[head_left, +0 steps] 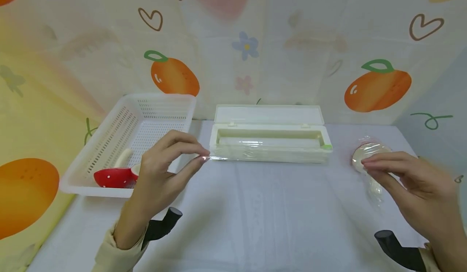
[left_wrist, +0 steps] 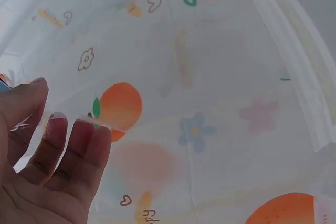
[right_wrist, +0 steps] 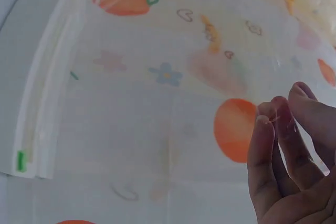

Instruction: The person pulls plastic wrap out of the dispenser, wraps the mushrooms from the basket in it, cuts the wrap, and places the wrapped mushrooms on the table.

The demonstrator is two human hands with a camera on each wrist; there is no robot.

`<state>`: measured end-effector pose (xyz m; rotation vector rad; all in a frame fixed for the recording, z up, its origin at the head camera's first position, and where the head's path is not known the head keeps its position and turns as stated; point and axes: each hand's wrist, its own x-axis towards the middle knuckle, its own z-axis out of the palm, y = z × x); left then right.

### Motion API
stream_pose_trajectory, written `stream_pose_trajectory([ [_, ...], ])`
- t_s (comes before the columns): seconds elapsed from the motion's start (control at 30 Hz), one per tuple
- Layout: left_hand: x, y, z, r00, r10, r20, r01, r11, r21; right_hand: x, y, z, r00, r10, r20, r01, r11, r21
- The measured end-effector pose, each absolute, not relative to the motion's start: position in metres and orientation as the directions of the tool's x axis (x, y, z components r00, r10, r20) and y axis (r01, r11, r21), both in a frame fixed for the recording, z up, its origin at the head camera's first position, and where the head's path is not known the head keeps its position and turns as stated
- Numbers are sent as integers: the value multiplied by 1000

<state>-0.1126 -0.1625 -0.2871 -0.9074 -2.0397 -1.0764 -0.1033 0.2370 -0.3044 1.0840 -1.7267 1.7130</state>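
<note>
In the head view, my left hand [head_left: 168, 168] pinches the edge of clear cling film [head_left: 240, 152] at the left front corner of a white cling film dispenser [head_left: 270, 156]. The dispenser's lid stands up, and film lies over its front. My right hand [head_left: 419, 187] is raised at the right, thumb and fingertips together; in the right wrist view, wisps of film glint at the fingertips of this right hand [right_wrist: 289, 156]. How far the film spans between the hands is hard to see. Behind the right fingers lies a round, pale, handled thing [head_left: 359, 156] wrapped in film, partly hidden.
A white perforated basket [head_left: 87, 142] stands at the back left. In it are a red piece with white dots [head_left: 113, 178] and a pale handle-like piece [head_left: 124, 157], partly behind my left hand. A printed cloth [head_left: 277, 61] hangs behind the white-covered table [head_left: 255, 223].
</note>
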Motion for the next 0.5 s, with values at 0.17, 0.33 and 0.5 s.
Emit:
stream_pose_trajectory([
  [0.17,-95,-169,-302,-527,357,771,845,318,430,-94,248,-328,-606,-288,741,-777,15,-630],
  [0.33,-82,-175,-320,-540,485,688,838,229,496,-83,257,-347,-654,-391,647,-736,131,-664],
  [0.5,-73,-182,-338,-592,560,580,787,249,565,-69,264,-365,-750,-465,469,-650,390,-653],
])
